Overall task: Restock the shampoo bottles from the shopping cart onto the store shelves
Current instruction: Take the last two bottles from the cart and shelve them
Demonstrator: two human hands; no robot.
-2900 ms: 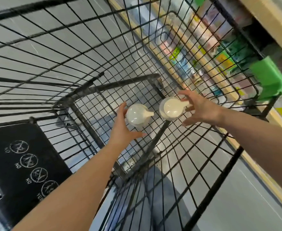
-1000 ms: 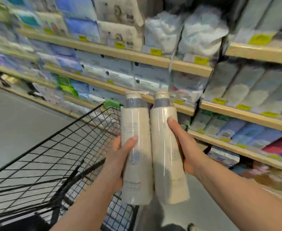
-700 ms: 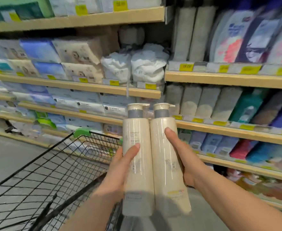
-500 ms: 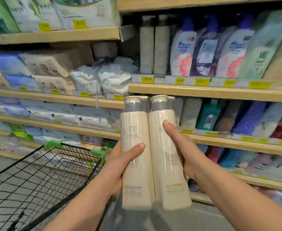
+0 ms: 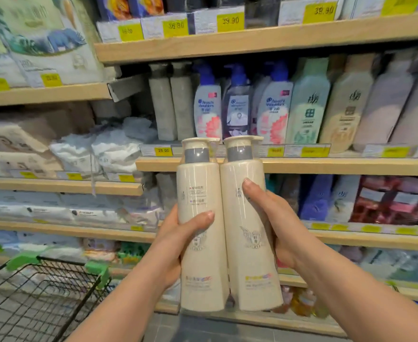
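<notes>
- Before the shelves (image 5: 302, 166), my left hand (image 5: 178, 238) grips the left shampoo bottle (image 5: 200, 262) upright.
- My right hand (image 5: 274, 225) grips the right shampoo bottle (image 5: 250, 267); both bottles touch.
- Near left: cart (image 5: 42, 292).

Wooden store shelves (image 5: 264, 40) with yellow price tags (image 5: 230, 21) above grey floor (image 5: 203, 329).

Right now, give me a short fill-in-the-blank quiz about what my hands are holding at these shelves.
1. The left hand and the right hand each hold one ____ bottle.
2. The left bottle and the right bottle have collars coloured ____.
3. The shopping cart has corner caps coloured ____.

Missing words: cream; grey; green
</notes>
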